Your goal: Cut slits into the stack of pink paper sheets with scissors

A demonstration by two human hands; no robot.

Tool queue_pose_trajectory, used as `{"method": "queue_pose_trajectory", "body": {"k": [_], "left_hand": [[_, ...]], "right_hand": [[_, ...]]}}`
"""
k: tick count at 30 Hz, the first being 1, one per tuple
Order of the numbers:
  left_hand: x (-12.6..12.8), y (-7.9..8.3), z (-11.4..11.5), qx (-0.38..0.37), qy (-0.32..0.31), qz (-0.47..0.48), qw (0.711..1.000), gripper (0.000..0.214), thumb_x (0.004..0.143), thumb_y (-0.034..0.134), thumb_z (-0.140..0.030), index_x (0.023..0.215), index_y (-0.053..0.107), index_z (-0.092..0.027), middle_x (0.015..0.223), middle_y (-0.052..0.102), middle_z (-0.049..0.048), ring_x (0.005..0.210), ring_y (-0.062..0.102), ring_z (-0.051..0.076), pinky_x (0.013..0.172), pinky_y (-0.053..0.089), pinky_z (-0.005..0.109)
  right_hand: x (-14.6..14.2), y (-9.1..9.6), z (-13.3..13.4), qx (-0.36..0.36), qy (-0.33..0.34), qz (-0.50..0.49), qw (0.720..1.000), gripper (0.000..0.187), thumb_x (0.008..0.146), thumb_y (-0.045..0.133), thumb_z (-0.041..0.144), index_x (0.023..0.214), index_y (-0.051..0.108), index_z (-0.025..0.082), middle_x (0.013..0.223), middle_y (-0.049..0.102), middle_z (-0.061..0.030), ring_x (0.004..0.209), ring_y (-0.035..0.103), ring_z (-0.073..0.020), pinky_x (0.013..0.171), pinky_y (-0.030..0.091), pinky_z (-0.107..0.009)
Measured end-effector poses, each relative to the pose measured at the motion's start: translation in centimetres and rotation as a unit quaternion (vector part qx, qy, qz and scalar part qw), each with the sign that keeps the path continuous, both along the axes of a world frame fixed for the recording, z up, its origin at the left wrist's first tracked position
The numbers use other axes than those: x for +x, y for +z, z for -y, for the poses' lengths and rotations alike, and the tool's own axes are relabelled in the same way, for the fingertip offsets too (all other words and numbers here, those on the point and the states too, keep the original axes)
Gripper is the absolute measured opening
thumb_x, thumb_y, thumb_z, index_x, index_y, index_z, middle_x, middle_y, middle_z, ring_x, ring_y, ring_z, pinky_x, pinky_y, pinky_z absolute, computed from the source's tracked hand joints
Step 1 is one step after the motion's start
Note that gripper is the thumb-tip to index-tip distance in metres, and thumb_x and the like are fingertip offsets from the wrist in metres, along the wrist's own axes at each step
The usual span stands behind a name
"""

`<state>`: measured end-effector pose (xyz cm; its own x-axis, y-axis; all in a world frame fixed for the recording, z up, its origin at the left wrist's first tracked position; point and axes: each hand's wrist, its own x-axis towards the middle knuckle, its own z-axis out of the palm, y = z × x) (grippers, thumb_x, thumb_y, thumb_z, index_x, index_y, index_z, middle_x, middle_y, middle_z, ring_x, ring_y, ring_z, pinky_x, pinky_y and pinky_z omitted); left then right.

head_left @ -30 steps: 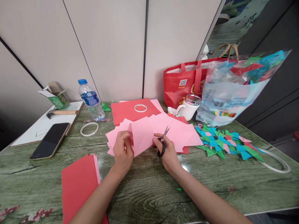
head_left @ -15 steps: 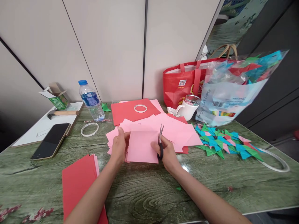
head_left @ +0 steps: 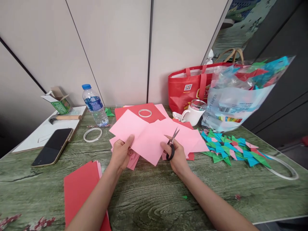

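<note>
My left hand (head_left: 121,154) is closed, its thumb pressed on a pink paper sheet (head_left: 128,123) that tilts up over the pile. A second pink paper square (head_left: 151,146) spans the gap between my hands, turned with one corner towards me. My right hand (head_left: 177,155) is closed round small scissors (head_left: 171,147) with black handles, their blades pointing up and away, slightly apart. Its thumb is at the right corner of the square. Beneath and behind lies a spread pile of pink paper (head_left: 192,139). How the left fingers grip underneath is hidden.
Red paper (head_left: 81,192) lies front left, beside a phone (head_left: 53,147). Behind are a hammer (head_left: 64,117), water bottle (head_left: 95,107), tape rolls (head_left: 92,134), white mug (head_left: 193,114) and red bag (head_left: 185,83). Folded paper triangles (head_left: 228,147) lie right, below a filled plastic bag (head_left: 231,106).
The pink square has turned from level to corner-down. Another pink sheet now shows at my left thumb. The scissors have swung slightly right, tips leaning right.
</note>
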<state>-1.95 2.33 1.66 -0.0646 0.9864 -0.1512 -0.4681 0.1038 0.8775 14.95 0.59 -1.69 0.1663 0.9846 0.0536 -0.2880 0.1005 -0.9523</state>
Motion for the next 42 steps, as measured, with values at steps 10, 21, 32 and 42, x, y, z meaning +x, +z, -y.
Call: {"method": "queue_pose_trajectory", "body": {"k": [10, 21, 32, 42], "left_hand": [[0.7, 0.0, 1.0, -0.039, -0.094, -0.033, 0.994, 0.022, 0.056, 0.072, -0.024, 0.063, 0.060, -0.007, 0.051, 0.059, 0.0016, 0.047, 0.057, 0.013, 0.053, 0.056, 0.035], [1.4, 0.2, 0.5, 0.041, 0.072, 0.082, 0.993, 0.050, 0.065, 0.065, -0.014, 0.111, 0.048, -0.023, 0.111, 0.059, 0.0056, 0.095, 0.058, 0.023, 0.082, 0.048, 0.046], [2.2, 0.4, 1.3, 0.061, 0.073, 0.058, 0.994, 0.033, 0.068, 0.063, -0.023, 0.100, 0.057, -0.018, 0.094, 0.066, 0.0063, 0.090, 0.061, 0.021, 0.083, 0.047, 0.040], [2.2, -1.3, 2.5, -0.023, 0.104, -0.100, 0.989, 0.035, 0.065, 0.063, -0.037, 0.090, 0.063, -0.013, 0.088, 0.067, 0.0101, 0.094, 0.059, 0.025, 0.081, 0.047, 0.037]], "right_hand": [[0.5, -0.2, -0.6, -0.003, -0.140, -0.019, 0.990, 0.037, 0.058, 0.071, 0.030, 0.089, 0.056, 0.017, 0.066, 0.047, 0.0041, 0.054, 0.040, -0.0066, 0.048, 0.032, -0.018], [0.1, 0.4, 0.0, 0.012, 0.021, 0.046, 0.999, 0.032, 0.065, 0.066, 0.034, 0.090, 0.055, 0.017, 0.067, 0.056, 0.0013, 0.060, 0.053, -0.0111, 0.058, 0.041, -0.024], [-1.8, 1.2, 3.0, -0.035, 0.423, 0.033, 0.905, 0.036, 0.060, 0.071, 0.030, 0.090, 0.056, 0.017, 0.075, 0.061, -0.0022, 0.065, 0.056, -0.0127, 0.061, 0.043, -0.026], [-2.0, 1.3, 2.8, -0.014, 0.384, 0.070, 0.921, 0.033, 0.062, 0.069, 0.035, 0.087, 0.058, 0.016, 0.064, 0.050, 0.0031, 0.054, 0.041, -0.0081, 0.049, 0.031, -0.020]]}}
